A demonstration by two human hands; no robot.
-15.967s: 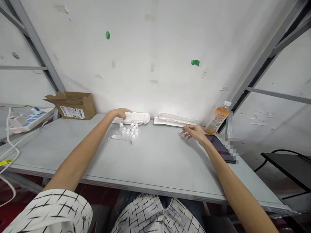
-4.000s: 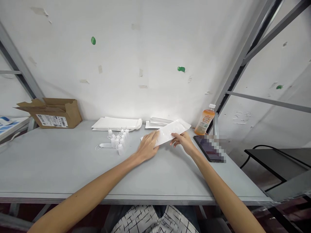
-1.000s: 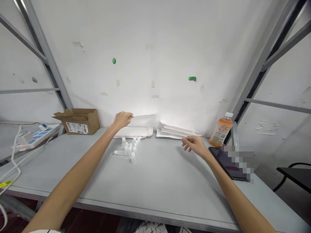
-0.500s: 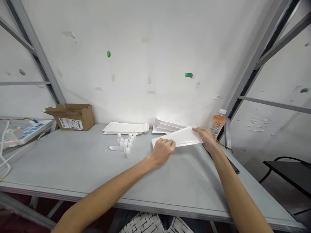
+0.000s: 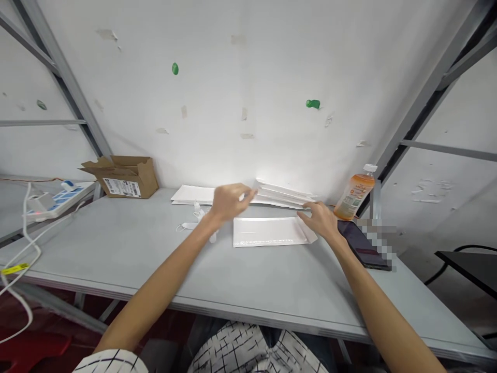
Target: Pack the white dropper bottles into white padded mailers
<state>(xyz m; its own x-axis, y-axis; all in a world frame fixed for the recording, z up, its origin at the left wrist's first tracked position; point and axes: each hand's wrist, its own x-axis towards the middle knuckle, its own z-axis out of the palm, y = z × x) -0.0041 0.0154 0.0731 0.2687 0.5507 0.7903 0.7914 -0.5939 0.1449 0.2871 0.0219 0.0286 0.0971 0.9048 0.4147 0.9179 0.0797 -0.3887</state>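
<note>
A white padded envelope [image 5: 267, 231] lies flat on the table, its flap turned to the right. My right hand [image 5: 321, 220] is over that flap, fingers spread, with the fingertips by the right end of a pile of white envelopes [image 5: 281, 194]. At the pile's left end is my left hand [image 5: 231, 202], its fingers curled and the thumb close to them; whether anything is in them is hidden. Under my left wrist, small white bottle-like pieces [image 5: 198, 211] are partly covered. Another flat white envelope stack [image 5: 192, 195] lies behind them.
An open cardboard box [image 5: 130, 178] stands at the back left, near a power strip [image 5: 64, 199] with white cables. On the right are an orange drink bottle [image 5: 355, 192] and a dark phone [image 5: 363, 246]. A white wall [image 5: 240, 88] bounds the table behind.
Both hands have let go of the envelope, which now lies on the table. My left hand has moved left and back to the pile. The view has shifted slightly.
</note>
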